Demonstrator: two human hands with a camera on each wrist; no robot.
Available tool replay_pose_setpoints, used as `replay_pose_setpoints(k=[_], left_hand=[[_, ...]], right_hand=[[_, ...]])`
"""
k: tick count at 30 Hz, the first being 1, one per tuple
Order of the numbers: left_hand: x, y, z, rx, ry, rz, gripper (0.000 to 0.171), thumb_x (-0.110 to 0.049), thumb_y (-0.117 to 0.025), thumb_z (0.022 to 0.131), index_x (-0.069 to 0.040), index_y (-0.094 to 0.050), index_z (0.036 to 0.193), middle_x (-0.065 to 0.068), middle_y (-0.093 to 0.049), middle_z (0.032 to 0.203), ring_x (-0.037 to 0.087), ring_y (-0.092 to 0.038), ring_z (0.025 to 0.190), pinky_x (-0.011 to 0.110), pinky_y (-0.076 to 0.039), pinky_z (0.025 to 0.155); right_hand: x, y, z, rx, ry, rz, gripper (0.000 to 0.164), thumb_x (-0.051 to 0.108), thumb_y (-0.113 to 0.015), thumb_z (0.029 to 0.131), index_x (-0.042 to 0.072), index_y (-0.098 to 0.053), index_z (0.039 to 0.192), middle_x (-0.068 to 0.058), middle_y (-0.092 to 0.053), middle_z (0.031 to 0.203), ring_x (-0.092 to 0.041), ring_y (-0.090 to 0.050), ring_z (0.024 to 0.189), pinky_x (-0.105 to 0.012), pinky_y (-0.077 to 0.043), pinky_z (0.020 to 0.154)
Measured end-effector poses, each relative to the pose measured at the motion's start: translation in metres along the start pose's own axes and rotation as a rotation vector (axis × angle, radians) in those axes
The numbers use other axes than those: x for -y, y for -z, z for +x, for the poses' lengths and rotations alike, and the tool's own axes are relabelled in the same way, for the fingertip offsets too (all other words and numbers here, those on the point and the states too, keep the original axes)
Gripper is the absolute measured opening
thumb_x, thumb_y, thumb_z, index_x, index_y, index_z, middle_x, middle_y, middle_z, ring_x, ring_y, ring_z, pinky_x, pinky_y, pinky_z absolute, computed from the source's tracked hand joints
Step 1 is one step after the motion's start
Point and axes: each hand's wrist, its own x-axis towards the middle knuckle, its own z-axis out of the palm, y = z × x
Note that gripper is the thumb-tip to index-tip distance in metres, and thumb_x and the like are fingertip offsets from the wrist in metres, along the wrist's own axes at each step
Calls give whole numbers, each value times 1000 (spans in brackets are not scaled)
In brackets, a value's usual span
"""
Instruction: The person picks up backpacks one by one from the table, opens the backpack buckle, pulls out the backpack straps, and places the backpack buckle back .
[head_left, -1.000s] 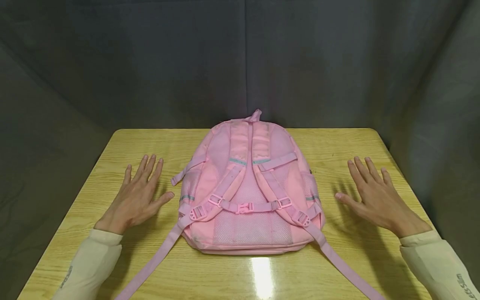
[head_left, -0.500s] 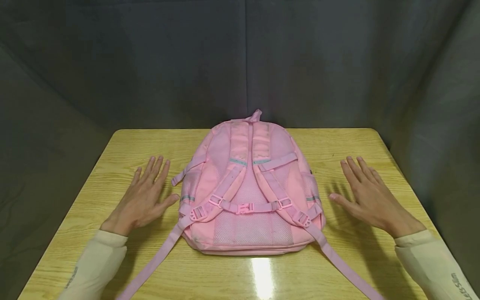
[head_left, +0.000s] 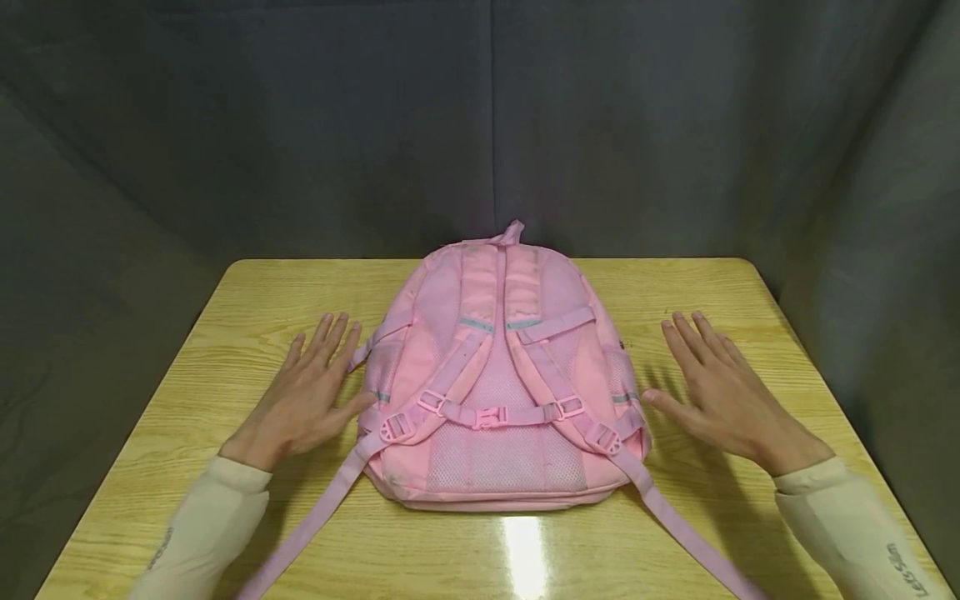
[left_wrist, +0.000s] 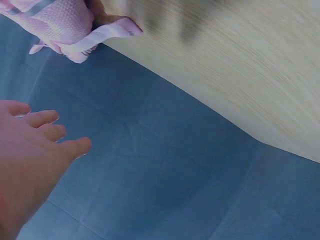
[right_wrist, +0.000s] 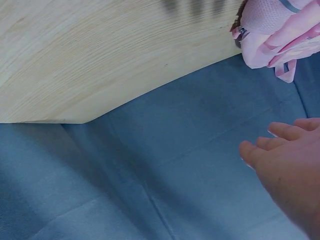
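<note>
A pink backpack (head_left: 502, 375) lies on the wooden table, its shoulder straps facing up. A chest buckle (head_left: 489, 417) joins the two straps across the middle. My left hand (head_left: 303, 400) hovers at the bag's left side with straight fingers, its thumb tip overlapping the bag's edge in the head view. On the other side my right hand (head_left: 731, 396) hangs over the table, fingers straight, thumb pointing at the side pocket. Neither hand holds anything. Both wrist views show part of the bag, with the left hand (left_wrist: 35, 150) and right hand (right_wrist: 290, 155) extended.
Two long webbing straps (head_left: 686, 533) trail from the bag's bottom corners toward the near table edge. The wooden table (head_left: 187, 400) has rounded far corners. Dark grey cloth (head_left: 337, 125) hangs behind and at both sides.
Both hands have moved inward toward the backpack, the left one rightward and the right one leftward. The backpack has stayed in place.
</note>
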Motion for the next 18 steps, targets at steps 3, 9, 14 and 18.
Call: replay_pose_setpoints(k=[3, 9, 14, 18], left_hand=[[-6, -1, 3, 0, -10, -13, 90, -59, -52, 95, -7, -15, 159, 14, -4, 167, 32, -1, 154, 61, -9, 121], [-20, -6, 9, -14, -53, -20, 92, -60, -52, 94, -7, -15, 159, 15, -7, 167, 34, -5, 154, 61, -8, 121], [-30, -9, 13, -3, -80, -38, 92, -63, -50, 94, -8, -15, 159, 13, -6, 167, 34, -4, 154, 60, -6, 121], [-37, -12, 16, 2, -98, -37, 93, -64, -49, 94, -9, -14, 160, 15, -9, 167, 33, -5, 154, 59, -7, 121]], right_hand=[[4, 0, 3, 9, 5, 8, 93, 51, -63, 93, 3, -18, 158, -20, -15, 165, -36, -5, 153, -60, -11, 121], [17, -3, 14, 43, 1, 22, 93, 52, -62, 92, 5, -17, 158, -17, -12, 166, -35, -4, 154, -62, -16, 119], [27, -6, 23, 69, 16, 21, 93, 54, -60, 93, 4, -16, 158, -15, -10, 166, -33, -3, 154, -62, -16, 119], [34, -8, 28, 85, 21, 14, 94, 56, -59, 93, 4, -16, 158, -14, -10, 167, -32, -1, 154, -59, -15, 121]])
